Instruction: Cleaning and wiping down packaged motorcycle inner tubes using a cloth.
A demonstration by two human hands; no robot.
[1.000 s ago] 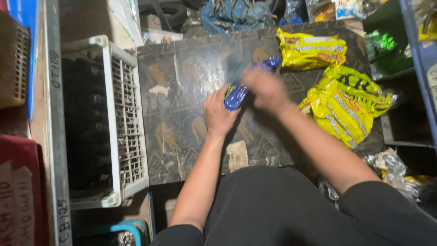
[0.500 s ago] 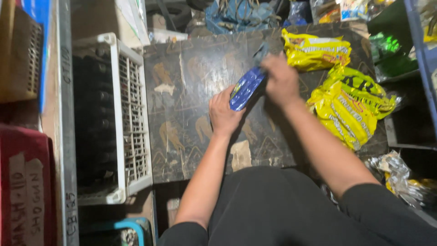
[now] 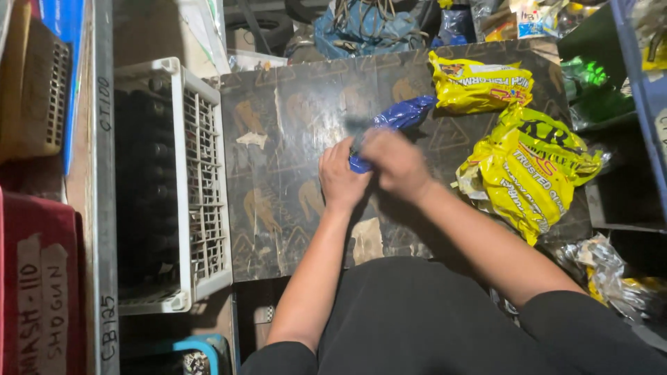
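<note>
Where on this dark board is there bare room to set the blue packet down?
Bare board lies between the white crate and the left hand, and behind the blue packet. The right side is crowded with yellow packets.

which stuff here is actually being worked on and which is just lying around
In hand:
left hand
right hand
blue packet, gripped by both hands over the dark board

Lying about:
yellow bags, right side of the board
white crate, left of the board
red box, far left

blue packet [image 3: 396,118] in hands; yellow packets [image 3: 528,167] right.
</note>
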